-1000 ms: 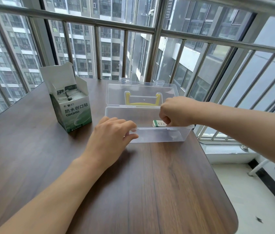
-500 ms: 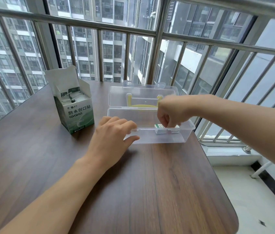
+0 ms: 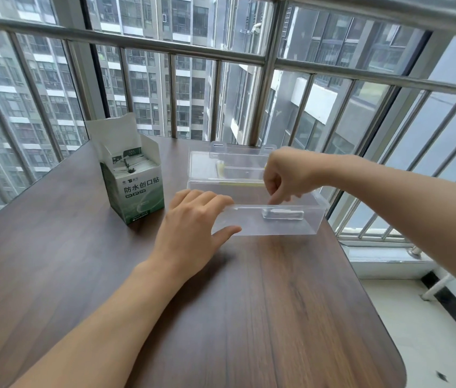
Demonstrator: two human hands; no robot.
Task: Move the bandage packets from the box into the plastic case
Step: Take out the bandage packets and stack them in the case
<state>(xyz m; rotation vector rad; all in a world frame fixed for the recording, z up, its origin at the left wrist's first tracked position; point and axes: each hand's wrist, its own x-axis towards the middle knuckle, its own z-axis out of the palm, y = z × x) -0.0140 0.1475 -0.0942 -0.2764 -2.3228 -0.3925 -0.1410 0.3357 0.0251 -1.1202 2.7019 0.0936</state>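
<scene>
The clear plastic case (image 3: pixel 266 222) sits open on the desk (image 3: pixel 249 317), lid tipped back toward the railing, so packets can be dropped in from above. The box (image 3: pixel 134 189) of bandages stands just left of it with its top flap up and the remaining bandage packets (image 3: pixel 133 163) standing on edge inside, within easy reach of either hand.

The left hand (image 3: pixel 193 233) lies on the case's near left corner, fingers straight over the rim and thumb spread against the front wall; it seems to steady the light case so it will not slide. The right hand (image 3: pixel 288 176) reaches in from the right, wrist arched above the case, fingers curled down with a fingertip just inside the rim. It hangs right over a packet (image 3: pixel 283 213) lying on the case floor; whether the fingers are pinching anything cannot be told.
</scene>
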